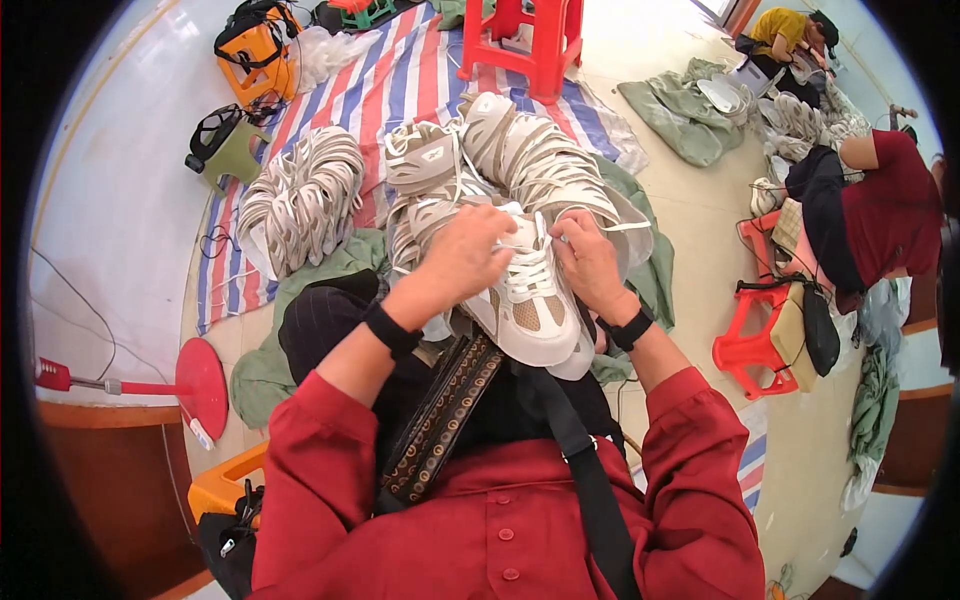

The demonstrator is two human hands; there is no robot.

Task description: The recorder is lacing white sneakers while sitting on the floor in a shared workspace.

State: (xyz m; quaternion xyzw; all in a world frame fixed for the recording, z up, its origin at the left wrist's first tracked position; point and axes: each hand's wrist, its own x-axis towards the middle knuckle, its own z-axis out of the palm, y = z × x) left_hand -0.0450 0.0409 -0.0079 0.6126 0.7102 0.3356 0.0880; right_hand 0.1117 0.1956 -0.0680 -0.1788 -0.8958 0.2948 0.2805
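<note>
A white and beige sneaker upper [527, 325] with tan mesh panels lies across my lap, toe toward me. White shoelaces [532, 275] criss-cross up its front. At the upper's left side, my left hand [468, 252] has its fingers curled in at the top of the lacing, closed on a lace; the fingertips are partly hidden. On the opposite side my right hand [592, 262] pinches the other part of the lace between thumb and finger. Just beyond both hands, more matching uppers [535, 160] lie stacked in a curved row, with a smaller group [425, 160] beside it.
Another bundle of uppers [302, 195] rests on a striped sheet [345, 100] at the left. A red stool [525, 50] stands ahead, and a red round-based stand [203, 388] is at the left. Two other people [880, 215] sit to the right among stools and uppers.
</note>
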